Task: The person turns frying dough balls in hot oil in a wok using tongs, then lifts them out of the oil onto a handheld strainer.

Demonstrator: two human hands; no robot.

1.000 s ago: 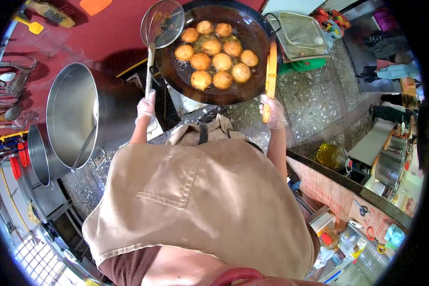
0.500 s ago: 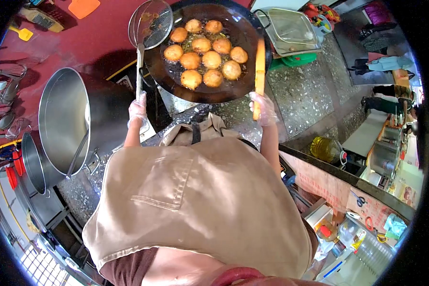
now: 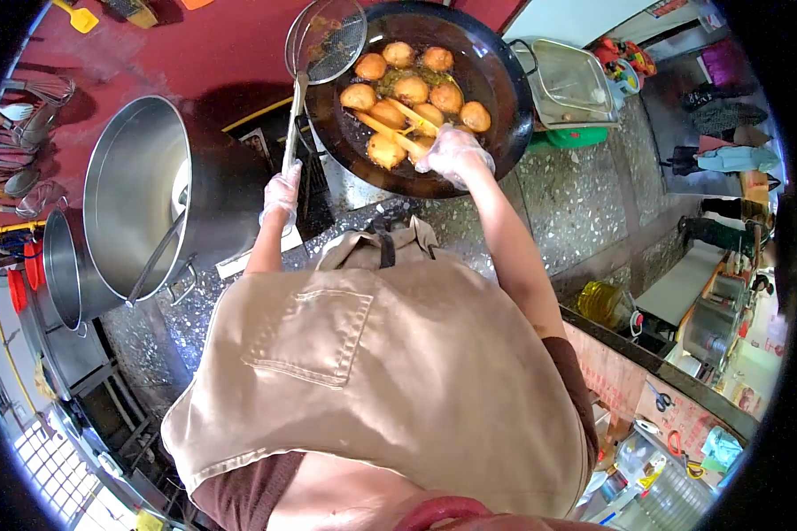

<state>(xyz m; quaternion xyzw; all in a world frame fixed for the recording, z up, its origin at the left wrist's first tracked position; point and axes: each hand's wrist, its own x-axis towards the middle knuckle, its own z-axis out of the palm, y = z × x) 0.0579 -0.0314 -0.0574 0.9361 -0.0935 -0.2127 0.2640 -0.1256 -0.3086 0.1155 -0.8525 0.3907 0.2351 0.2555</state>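
Observation:
My left hand [image 3: 280,196], in a clear plastic glove, is closed around the handle of a round wire-mesh skimmer [image 3: 336,46]. The mesh head sits at the left rim of a dark wok [image 3: 503,88]. Several golden-brown fried dough balls [image 3: 410,90] lie in oil in the wok. Also gloved, my right hand [image 3: 456,157] reaches over the wok's near side, closed on wooden tongs [image 3: 383,132]. The two arms of the tongs are spread among the nearer balls; whether they grip one I cannot tell.
Left of the wok stands a tall steel pot [image 3: 133,203] with a ladle handle [image 3: 158,261] over its rim. A wire-rack tray [image 3: 567,84] is to the right, above a green container [image 3: 577,137]. An oil bottle [image 3: 604,303] stands further right. Whisks [image 3: 49,88] hang on the red wall.
My right hand has moved from the wok's right edge in over the balls, and the tongs' arms now point left, spread apart. The left hand keeps the skimmer at the rim. The view has shifted.

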